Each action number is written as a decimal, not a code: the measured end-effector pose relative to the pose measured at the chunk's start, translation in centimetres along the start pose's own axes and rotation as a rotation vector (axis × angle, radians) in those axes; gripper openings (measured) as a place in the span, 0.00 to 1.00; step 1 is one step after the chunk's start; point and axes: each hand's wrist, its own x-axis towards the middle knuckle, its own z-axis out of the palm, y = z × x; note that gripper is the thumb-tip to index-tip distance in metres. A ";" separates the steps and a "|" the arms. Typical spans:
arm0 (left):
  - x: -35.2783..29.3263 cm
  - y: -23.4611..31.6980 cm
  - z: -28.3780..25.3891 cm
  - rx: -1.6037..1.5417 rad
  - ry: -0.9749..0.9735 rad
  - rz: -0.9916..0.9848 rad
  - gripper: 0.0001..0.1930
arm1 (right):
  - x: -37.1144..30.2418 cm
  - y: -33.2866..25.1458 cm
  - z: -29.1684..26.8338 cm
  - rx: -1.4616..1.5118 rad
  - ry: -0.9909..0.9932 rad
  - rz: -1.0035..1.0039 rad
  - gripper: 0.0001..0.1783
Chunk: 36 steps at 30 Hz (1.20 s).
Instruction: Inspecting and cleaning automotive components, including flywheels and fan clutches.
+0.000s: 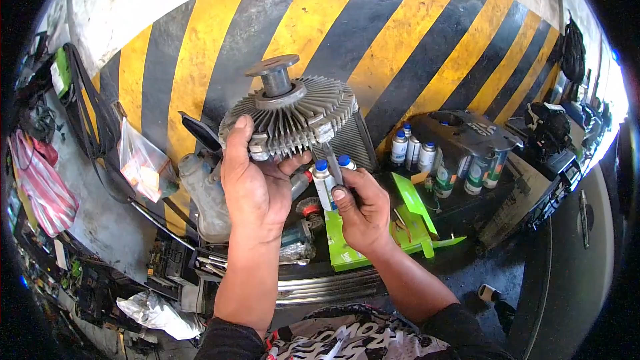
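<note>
My left hand point(255, 190) holds up a finned metal fan clutch point(303, 117), its thumb over the near left rim and its fingers beneath. The clutch is tilted, with its shaft and round flange pointing up. In my right hand point(367, 212) a narrow, flat metal tool point(333, 165) is pinched between thumb and fingers. Its upper end reaches the underside of the clutch's near right rim; whether it touches cannot be told. Just behind that hand stands a blue-capped can point(323, 185).
An opened green cardboard box point(347, 257) lies on the bench below my hands. More blue-capped cans point(399, 148) stand to the right beside a dark plastic cover point(460, 132). A grey plastic tank point(205, 210) sits left, near a hanging bag point(142, 163). Behind is a striped wall point(393, 40).
</note>
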 end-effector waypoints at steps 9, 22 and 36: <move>0.2 -0.5 -0.6 -0.009 0.010 0.014 0.17 | 0.4 -0.1 0.2 0.277 -0.122 0.318 0.09; -0.3 -1.2 0.1 0.037 0.036 0.055 0.18 | 0.3 -0.3 1.2 0.534 -0.031 0.341 0.12; -0.7 -1.2 0.5 0.003 -0.005 0.046 0.18 | 1.7 -1.6 0.6 0.576 -0.004 0.278 0.14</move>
